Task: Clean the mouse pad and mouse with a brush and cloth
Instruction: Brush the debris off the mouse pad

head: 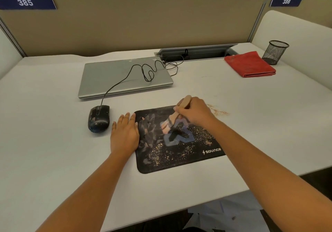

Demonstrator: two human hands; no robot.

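Mouse pad point(179, 152), black and speckled with crumbs, lies on the white surface point(53, 159). Right hand point(195, 112) grips a wooden brush point(175, 117), bristles touching the pad's centre. Left hand point(124, 135) rests flat, fingers extended, on the pad's 9 o'clock edge. Mouse point(98, 118), dusty, sits just beyond at 9 o'clock. Red cloth point(249, 64), folded, lies well apart at 1 o'clock.

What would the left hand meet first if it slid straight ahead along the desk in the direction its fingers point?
Probably the closed laptop. The left hand lies flat beside the mouse pad, fingers pointing away; bare desk lies ahead, and the mouse sits off to its left.
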